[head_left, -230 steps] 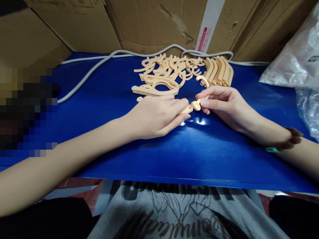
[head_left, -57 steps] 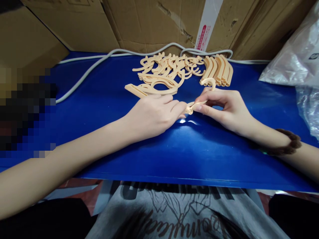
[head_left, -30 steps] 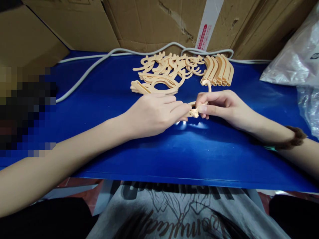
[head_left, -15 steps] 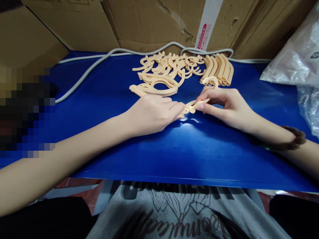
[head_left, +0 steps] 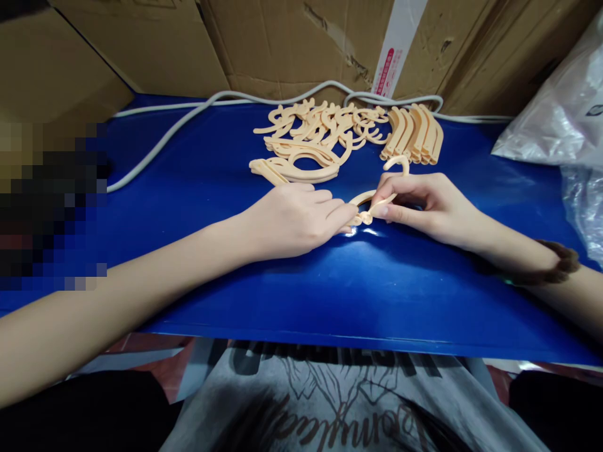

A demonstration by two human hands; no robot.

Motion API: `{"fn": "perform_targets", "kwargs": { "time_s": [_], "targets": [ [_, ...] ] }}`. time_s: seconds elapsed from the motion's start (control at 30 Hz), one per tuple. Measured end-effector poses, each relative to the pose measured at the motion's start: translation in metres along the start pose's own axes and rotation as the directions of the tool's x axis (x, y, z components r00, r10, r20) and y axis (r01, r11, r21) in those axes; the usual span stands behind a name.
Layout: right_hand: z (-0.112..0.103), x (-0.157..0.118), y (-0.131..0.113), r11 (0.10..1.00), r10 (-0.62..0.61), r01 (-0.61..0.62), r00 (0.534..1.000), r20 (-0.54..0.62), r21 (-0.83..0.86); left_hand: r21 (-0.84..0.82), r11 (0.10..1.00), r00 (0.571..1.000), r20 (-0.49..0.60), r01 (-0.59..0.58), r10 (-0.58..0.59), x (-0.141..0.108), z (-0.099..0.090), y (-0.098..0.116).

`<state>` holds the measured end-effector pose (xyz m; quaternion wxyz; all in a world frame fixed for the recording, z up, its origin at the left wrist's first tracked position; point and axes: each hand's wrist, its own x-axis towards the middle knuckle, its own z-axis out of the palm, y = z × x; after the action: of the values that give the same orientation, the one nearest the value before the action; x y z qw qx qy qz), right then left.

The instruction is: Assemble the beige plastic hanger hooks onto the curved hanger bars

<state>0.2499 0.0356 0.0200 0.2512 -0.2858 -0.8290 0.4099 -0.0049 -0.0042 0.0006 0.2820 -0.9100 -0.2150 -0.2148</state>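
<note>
My left hand [head_left: 299, 220] is closed over a beige plastic hanger arm [head_left: 268, 171], whose grooved end sticks out past the knuckles at upper left. Pinched between the thumb and fingers of my right hand [head_left: 421, 204] is a beige hanger hook [head_left: 401, 162], its curved top rising above the fingers. The two pieces meet at small round ends [head_left: 366, 218] between my hands, just over the blue table; whether they are joined I cannot tell. Fingers hide much of both parts.
Behind my hands lie a pile of loose hanger hooks [head_left: 325, 122], several stacked hanger parts [head_left: 313, 172] and a row of hanger arms [head_left: 412, 135]. A white cable [head_left: 162, 147] runs along cardboard boxes [head_left: 292, 44]. A clear plastic bag [head_left: 541, 125] sits at right.
The joint between the pieces has shifted slightly down and right, toward me. More of the curved strip beside my right fingers shows. Both hands keep their hold.
</note>
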Motion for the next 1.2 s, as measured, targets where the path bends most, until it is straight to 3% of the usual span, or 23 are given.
{"fn": "perform_targets", "kwargs": {
  "time_s": [0.23,0.5,0.7,0.83,0.9,0.93,1.0,1.07,1.13,1.2],
  "targets": [
    [0.000,0.000,-0.004,0.993,-0.069,0.070,0.998,0.011,-0.099,0.016,1.000,1.000,0.017,-0.014,0.014,0.001,-0.006,-0.001],
    [0.006,-0.003,-0.004,0.892,-0.253,0.208,0.966,-0.061,-0.402,-0.019,0.997,0.991,0.111,0.075,-0.072,0.003,-0.005,-0.001],
    [0.011,-0.008,-0.003,0.788,-0.349,0.244,0.934,-0.083,-0.565,-0.113,0.952,0.931,0.272,0.284,-0.245,0.008,-0.014,0.005],
    [0.015,-0.010,-0.003,0.753,-0.363,0.263,0.931,-0.047,-0.603,-0.281,0.862,0.877,0.368,0.421,-0.308,0.011,-0.023,0.006],
    [0.017,-0.011,-0.003,0.768,-0.391,0.278,0.917,-0.078,-0.577,-0.463,0.723,0.847,0.410,0.513,-0.337,0.013,-0.027,0.005],
    [0.018,-0.011,-0.004,0.783,-0.410,0.278,0.903,-0.125,-0.556,-0.572,0.602,0.828,0.435,0.557,-0.353,0.015,-0.029,0.004],
    [0.018,-0.011,-0.003,0.802,-0.451,0.260,0.854,-0.261,-0.538,-0.741,0.277,0.777,0.497,0.612,-0.387,0.018,-0.030,0.003],
    [0.015,-0.010,-0.001,0.783,-0.477,0.220,0.812,-0.336,-0.581,-0.789,-0.035,0.710,0.570,0.613,-0.412,0.020,-0.031,0.004],
    [0.011,-0.007,0.002,0.728,-0.457,0.168,0.842,-0.288,-0.665,-0.767,-0.227,0.643,0.631,0.600,-0.434,0.022,-0.030,0.006],
    [0.008,-0.005,0.005,0.670,-0.378,0.120,0.904,-0.198,-0.733,-0.743,-0.298,0.602,0.664,0.600,-0.444,0.022,-0.030,0.007]
  ]
}}
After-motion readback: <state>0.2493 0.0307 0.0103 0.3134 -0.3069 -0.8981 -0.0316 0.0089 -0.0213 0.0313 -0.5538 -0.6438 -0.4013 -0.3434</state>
